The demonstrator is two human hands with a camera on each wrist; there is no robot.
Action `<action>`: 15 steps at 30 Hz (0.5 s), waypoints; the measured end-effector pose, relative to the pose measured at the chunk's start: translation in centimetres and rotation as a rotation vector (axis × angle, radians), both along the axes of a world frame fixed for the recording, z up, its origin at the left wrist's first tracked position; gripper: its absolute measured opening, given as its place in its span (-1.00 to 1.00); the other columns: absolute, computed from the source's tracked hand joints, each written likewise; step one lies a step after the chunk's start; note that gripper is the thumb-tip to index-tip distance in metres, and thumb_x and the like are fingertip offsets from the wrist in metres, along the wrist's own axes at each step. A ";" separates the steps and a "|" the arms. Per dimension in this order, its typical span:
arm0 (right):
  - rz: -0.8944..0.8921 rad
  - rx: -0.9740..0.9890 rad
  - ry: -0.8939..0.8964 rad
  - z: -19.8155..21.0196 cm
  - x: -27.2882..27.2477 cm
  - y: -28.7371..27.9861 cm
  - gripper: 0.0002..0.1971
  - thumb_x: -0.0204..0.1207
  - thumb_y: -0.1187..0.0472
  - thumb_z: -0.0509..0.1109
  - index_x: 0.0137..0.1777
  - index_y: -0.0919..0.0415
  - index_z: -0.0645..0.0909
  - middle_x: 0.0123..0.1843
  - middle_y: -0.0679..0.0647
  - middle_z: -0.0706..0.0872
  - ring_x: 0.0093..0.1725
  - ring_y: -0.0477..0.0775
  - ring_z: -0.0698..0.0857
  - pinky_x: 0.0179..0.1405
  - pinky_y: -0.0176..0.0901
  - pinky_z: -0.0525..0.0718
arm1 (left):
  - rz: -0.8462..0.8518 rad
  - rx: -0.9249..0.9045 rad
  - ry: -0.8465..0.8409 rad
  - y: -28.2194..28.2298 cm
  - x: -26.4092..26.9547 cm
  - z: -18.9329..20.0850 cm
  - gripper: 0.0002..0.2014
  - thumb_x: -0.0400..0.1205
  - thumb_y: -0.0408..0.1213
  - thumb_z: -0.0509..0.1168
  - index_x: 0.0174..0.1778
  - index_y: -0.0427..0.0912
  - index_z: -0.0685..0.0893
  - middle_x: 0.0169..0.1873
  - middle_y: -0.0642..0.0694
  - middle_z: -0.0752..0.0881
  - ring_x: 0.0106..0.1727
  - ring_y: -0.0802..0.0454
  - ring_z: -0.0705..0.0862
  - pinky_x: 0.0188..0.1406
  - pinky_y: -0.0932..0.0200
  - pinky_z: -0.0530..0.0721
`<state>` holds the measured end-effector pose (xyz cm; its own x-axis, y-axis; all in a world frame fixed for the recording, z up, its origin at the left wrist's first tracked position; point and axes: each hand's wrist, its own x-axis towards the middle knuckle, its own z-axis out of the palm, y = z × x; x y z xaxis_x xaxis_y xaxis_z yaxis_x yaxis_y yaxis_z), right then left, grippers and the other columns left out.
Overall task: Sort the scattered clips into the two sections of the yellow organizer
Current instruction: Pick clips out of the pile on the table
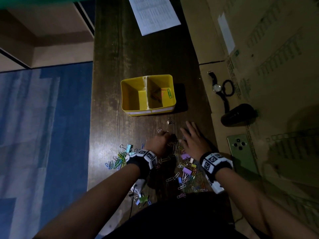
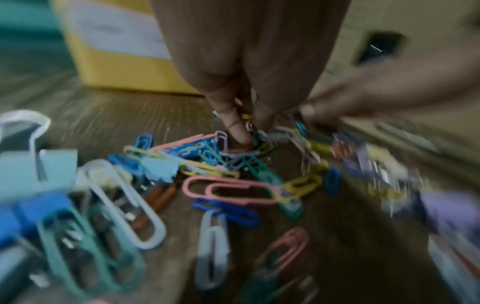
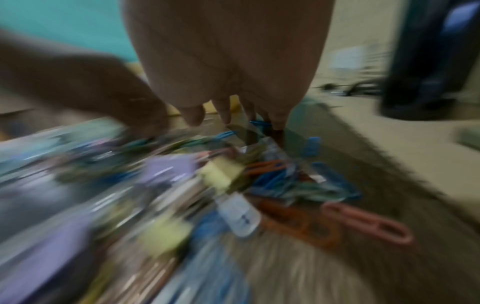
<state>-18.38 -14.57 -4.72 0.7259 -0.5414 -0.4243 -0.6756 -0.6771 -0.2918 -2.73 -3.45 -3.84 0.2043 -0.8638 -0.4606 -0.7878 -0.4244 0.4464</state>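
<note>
The yellow organizer stands mid-table; its right section holds several paper clips, and its left section looks bare. Coloured paper clips and binder clips lie scattered on the dark wood near me. My left hand reaches down into the pile with curled fingers; in the left wrist view the left hand pinches a few small paper clips between thumb and fingertips. My right hand is spread with straight fingers just right of it, low over the clips; in the blurred right wrist view the right hand holds nothing.
A lone small binder clip lies between organizer and hands. A printed sheet is at the far end. Right of the table, on cardboard, lie a watch, hair tie, black object and green phone.
</note>
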 end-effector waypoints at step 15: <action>0.259 -0.065 -0.117 1.4 0.3 5.4 -0.45 0.32 0.46 0.49 0.34 0.16 0.60 0.53 0.11 0.42 0.46 0.19 0.44 0.37 0.06 0.58 | 0.285 -0.073 0.209 0.9 5.1 0.7 -0.79 0.61 -0.38 0.24 0.08 -0.08 0.70 0.01 -0.12 0.79 0.00 -0.06 0.76 0.02 -0.04 0.74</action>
